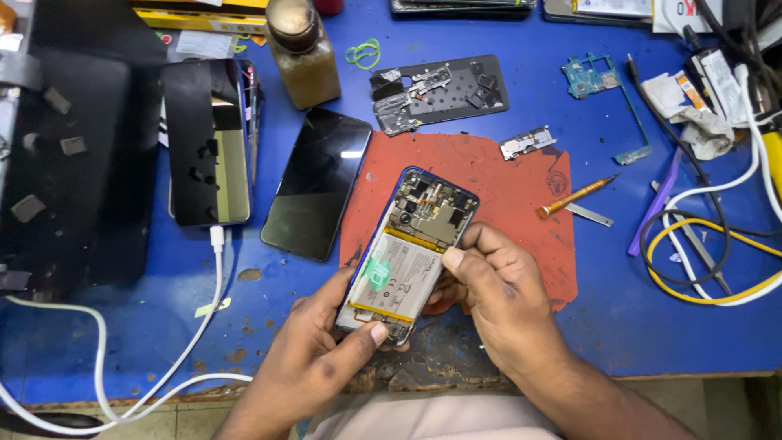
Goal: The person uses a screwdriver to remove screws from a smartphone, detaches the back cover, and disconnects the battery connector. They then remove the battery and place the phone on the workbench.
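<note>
Blue-edged opened phone (411, 257), back cover off, sits over the near edge of the red mat (505, 187), and I've got it clamped: left hand (314, 358) wrapped round the lower end, thumb across the bottom; right hand (497, 301) gripping the side, thumb on the battery (399, 273). My call: keep it steady, press lightly, stay clear of the exposed board (432, 208)

You work under bright, even overhead light; your hands cast only soft, short shadows on the blue bench top (619, 326). Expect glare patches on the two dark phone screens (314, 183) at upper left. Focus is sharp at centre, with slight softening and wide-angle stretch toward the frame edges.
</note>
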